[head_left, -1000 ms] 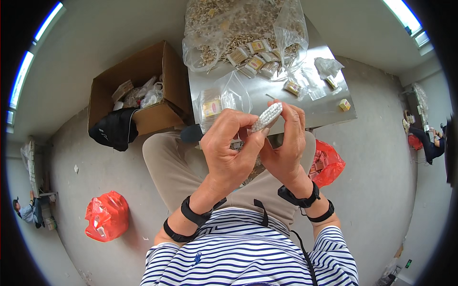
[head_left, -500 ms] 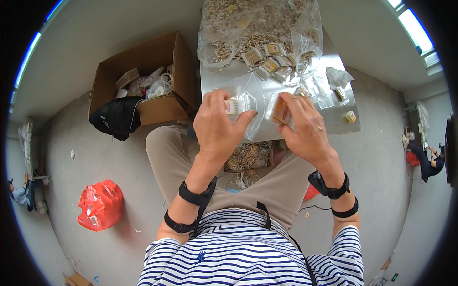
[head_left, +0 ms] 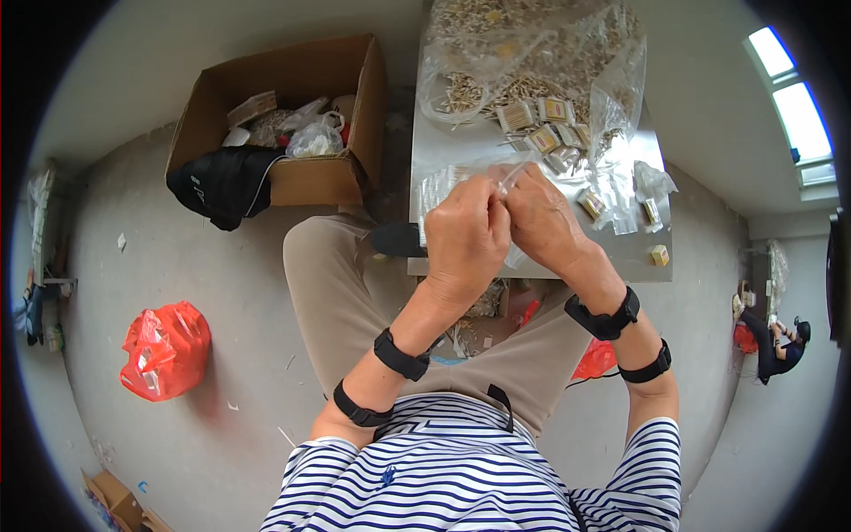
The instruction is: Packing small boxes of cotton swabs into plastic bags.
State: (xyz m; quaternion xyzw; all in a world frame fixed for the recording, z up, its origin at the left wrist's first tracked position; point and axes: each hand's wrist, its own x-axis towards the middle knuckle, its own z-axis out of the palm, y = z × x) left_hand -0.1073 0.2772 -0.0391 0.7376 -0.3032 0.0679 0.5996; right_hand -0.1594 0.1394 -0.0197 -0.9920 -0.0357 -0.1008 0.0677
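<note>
Above the near part of the metal table (head_left: 634,257), my two hands meet at the edge of a clear plastic bag (head_left: 507,168). My left hand (head_left: 468,232) is closed, its fingers pinching the bag's film. Pressed close beside it, my right hand (head_left: 548,217) is also closed on the film. The hands hide most of the bag and whatever is inside. Just left of my left hand lie clear flat bags (head_left: 433,197). Beyond the hands are several small packs of cotton swabs (head_left: 542,139) with yellow-and-white labels, near a heap of loose swabs (head_left: 479,93) under clear plastic.
Left of the table stands an open cardboard box (head_left: 310,182) with plastic bags inside and a black cloth (head_left: 222,186) over its edge. A red plastic bag (head_left: 167,350) sits on the floor. A small yellow-and-white box (head_left: 659,255) rests at the table's right corner. Another person (head_left: 780,346) sits far right.
My hands have come together from apart, and both now grip the bag. The swab packs seen in my hands are hidden from sight. The whole view has shifted.
</note>
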